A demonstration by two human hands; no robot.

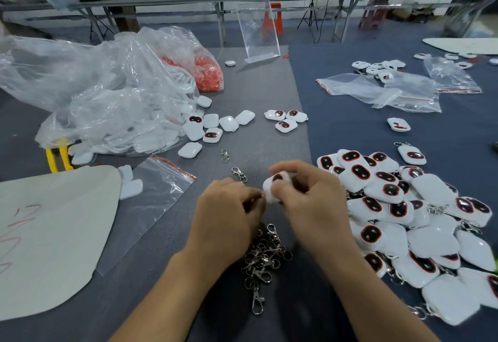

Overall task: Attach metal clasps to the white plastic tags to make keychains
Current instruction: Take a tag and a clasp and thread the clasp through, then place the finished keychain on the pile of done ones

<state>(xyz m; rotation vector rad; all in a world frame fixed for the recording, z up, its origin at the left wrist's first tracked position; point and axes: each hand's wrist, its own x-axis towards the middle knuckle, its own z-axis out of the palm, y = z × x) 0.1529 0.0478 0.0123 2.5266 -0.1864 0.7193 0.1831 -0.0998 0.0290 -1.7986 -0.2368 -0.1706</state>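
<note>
Your right hand [304, 199] grip: fingers curled round tag [275, 188], held over counter [269, 147] middle, just beyond clasp pile [265, 258]. Your left hand [229, 209] grip: fingertips pinched at tag's near-left end; contents hidden, cannot tell if clasp there. Risk: ring slips off loop if pinch loosens, or tag twists in right grip. Tag long axis roughly near-left to far-right, dark face up; blurred.

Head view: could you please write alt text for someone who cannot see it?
A person's right hand grips a white plastic tag with a dark oval; the left hand pinches its edge, above a heap of silver metal clasps. Finished tags are piled right, clear plastic bags left.
</note>
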